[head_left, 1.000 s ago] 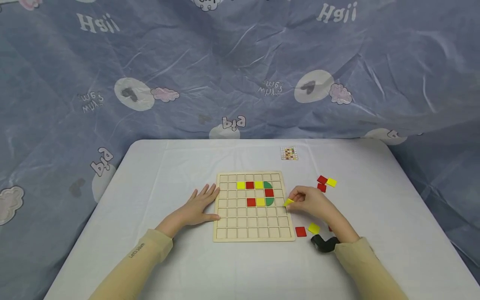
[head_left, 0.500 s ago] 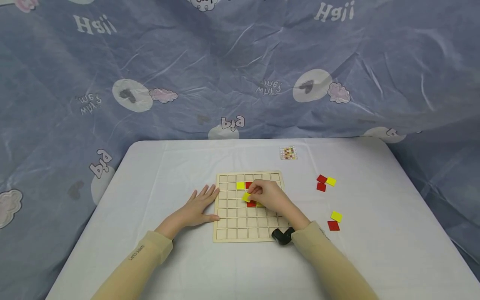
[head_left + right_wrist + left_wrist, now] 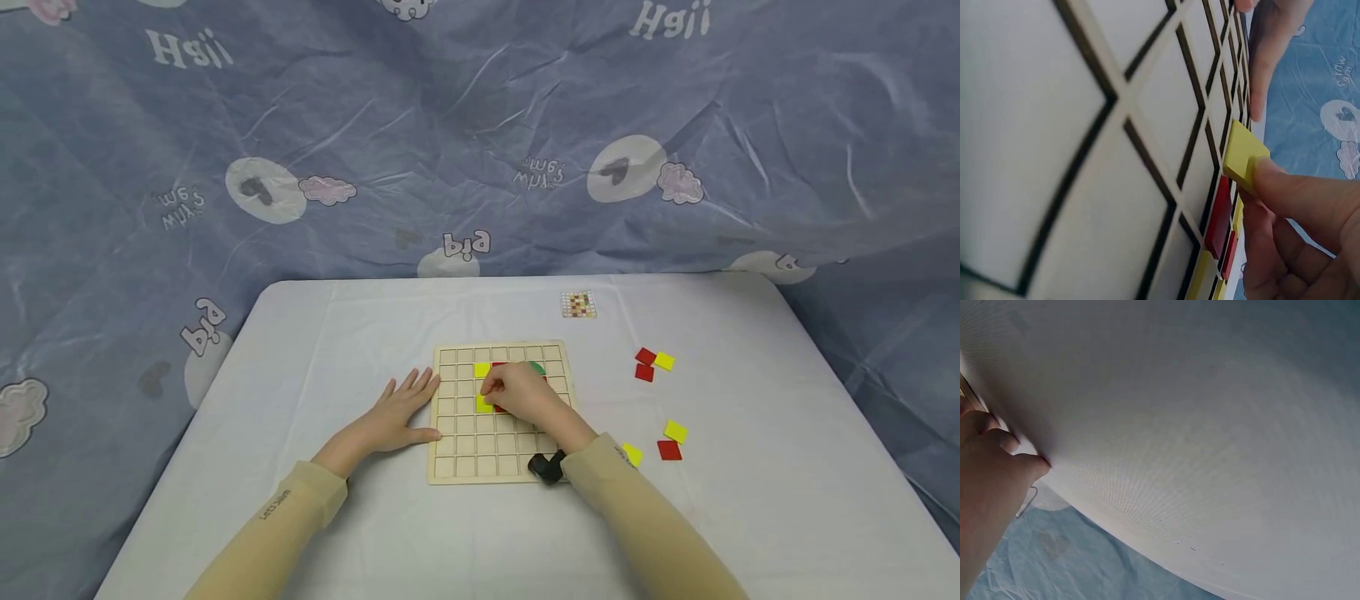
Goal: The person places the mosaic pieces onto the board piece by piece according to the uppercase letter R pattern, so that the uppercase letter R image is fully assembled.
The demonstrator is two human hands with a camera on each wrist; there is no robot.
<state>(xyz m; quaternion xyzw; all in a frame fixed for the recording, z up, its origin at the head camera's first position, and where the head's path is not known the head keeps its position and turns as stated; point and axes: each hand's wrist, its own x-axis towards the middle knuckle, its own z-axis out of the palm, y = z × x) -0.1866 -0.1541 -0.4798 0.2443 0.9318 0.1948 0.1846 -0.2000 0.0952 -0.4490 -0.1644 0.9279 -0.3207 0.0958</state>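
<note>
My right hand (image 3: pixel 525 393) is over the wooden grid board (image 3: pixel 467 468), pinching a square yellow tile (image 3: pixel 1241 150) between thumb and fingers. In the head view that tile lines up with a cell just left of a red tile (image 3: pixel 1218 219); in the right wrist view it tilts a little at the cell. Spread out flat, my left hand (image 3: pixel 393 421) rests on the white table with fingertips and thumb at the board's left edge. Another yellow tile (image 3: pixel 482 369) lies in a cell of the upper row. The right hand covers most of the other placed tiles; part of a green one (image 3: pixel 536 367) shows.
Right of the board lie loose tiles: two red (image 3: pixel 644 372) and one yellow (image 3: pixel 664 361) farther back, a yellow (image 3: pixel 676 431) and a red (image 3: pixel 670 450) nearer. Another yellow tile (image 3: pixel 632 454) peeks out beside the right sleeve. Behind the board lies a small pattern card (image 3: pixel 578 304).
From the board's right edge, my right hand has carried the yellow tile left across the board and lowered it at the cell beside the red tile. The left hand stays in place.
</note>
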